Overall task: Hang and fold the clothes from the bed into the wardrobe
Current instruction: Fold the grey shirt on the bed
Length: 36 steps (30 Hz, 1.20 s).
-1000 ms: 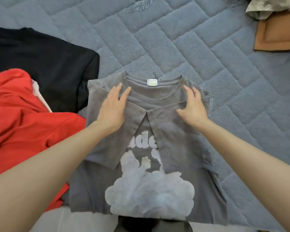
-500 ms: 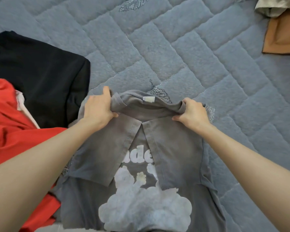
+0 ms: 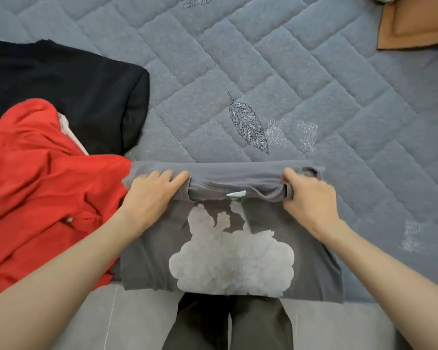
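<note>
A grey T-shirt (image 3: 147, 261) with a pale cloud print lies at the near edge of the bed, its lower hem hanging over the edge. Its collar end is doubled over toward me, with the white neck label showing under the fold. My left hand (image 3: 152, 195) grips the left corner of that folded edge. My right hand (image 3: 309, 198) pinches the right corner, fingers curled around the cloth. The wardrobe is out of view.
A red garment (image 3: 41, 188) lies bunched at the left, touching the grey shirt. A black garment (image 3: 68, 92) lies behind it. The bed has a blue-grey quilted cover (image 3: 263, 59). An orange item (image 3: 415, 24) sits at the far right. My dark trousers and a grey floor show below.
Both hands went from lying flat near the collar to gripping the shirt's top, and have pulled it over toward me, folding the collar end onto the print.
</note>
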Tool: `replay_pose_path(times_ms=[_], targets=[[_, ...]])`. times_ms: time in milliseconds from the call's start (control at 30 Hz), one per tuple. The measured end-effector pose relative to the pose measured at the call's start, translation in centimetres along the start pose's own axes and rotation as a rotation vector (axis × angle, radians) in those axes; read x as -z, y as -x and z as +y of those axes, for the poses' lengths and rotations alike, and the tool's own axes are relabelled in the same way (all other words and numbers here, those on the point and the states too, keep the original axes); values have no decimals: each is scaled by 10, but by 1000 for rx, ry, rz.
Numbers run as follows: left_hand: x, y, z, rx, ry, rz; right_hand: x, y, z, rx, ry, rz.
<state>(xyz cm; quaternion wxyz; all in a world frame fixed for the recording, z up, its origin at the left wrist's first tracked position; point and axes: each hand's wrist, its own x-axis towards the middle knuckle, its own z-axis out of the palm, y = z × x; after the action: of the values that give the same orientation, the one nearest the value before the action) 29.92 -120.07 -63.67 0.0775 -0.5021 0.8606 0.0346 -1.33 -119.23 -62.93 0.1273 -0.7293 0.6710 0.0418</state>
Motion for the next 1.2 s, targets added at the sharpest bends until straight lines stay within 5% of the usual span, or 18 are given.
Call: replay_pose_path(times_ms=[200,400,533,767,1033,1200], targets=[[-32,74,22,9,-22,-430,-38,75,-5,-142,106,-329],[-37,103,23,-102,52,-443,-38,89,-6,-178,147,-552],[-27,92,31,66,151,-409,-27,78,-20,-113,277,-694],[-15,32,43,418,368,-134,-26,37,-35,-72,-139,-158],[-34,6,23,538,177,-390,-32,-28,-9,-312,-20,-428],[-20,-3,12,547,70,-462,-27,-34,0,-245,-65,-412]])
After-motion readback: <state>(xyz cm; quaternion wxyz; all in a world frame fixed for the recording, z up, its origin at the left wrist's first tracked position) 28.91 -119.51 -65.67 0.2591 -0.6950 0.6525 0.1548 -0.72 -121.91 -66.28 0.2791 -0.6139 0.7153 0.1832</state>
